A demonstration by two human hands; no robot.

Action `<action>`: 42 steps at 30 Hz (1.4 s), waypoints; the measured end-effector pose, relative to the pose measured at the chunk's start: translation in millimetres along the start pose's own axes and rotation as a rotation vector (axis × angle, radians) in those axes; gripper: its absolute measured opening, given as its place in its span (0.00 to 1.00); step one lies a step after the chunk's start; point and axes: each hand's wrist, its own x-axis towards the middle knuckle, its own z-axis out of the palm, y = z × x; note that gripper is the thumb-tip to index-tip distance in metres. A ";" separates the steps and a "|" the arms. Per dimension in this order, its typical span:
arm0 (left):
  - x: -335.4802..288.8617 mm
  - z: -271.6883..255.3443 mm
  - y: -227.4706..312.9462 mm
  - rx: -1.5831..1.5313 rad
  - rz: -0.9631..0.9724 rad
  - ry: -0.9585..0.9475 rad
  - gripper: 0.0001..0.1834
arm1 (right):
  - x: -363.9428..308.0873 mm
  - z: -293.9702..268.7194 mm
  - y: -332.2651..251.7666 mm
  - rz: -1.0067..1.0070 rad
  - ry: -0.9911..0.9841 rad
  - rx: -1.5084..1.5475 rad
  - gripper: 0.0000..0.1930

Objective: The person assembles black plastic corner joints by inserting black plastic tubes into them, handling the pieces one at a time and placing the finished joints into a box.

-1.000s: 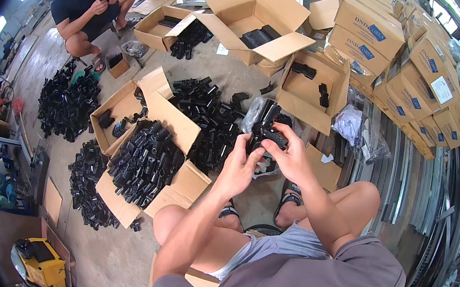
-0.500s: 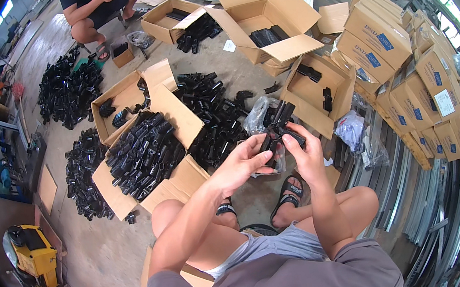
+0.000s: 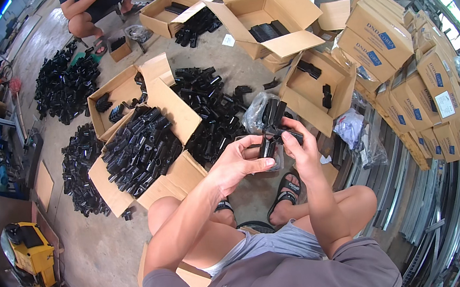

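My left hand (image 3: 237,165) and my right hand (image 3: 302,147) are raised in front of my knees, both closed on a black branched tube fitting (image 3: 274,113). The left fingers and thumb grip its lower arm; the right thumb and fingers hold it near the middle and a side arm. Its wide end points away from me. Just beyond the hands lie a crumpled clear plastic bag (image 3: 255,114) and a loose heap of similar black fittings (image 3: 208,103). To the left, more black fittings (image 3: 142,151) are piled on an open carton's flaps (image 3: 190,171).
An open carton (image 3: 343,81) with a few black parts stands at the right, a larger one (image 3: 296,6) behind it. Stacked closed cartons (image 3: 372,40) and long metal profiles (image 3: 421,200) flank my right. A co-worker (image 3: 88,11) crouches far left, near another black heap (image 3: 65,86).
The fitting has turned slightly, its wide end now more upright and a little left. My left thumb has shifted along its lower arm. Both hands keep hold.
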 end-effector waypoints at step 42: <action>11.8 -26.7 23.6 1.350 0.305 0.552 0.30 | 160.1 -123.2 303.4 0.193 0.232 -1.006 0.09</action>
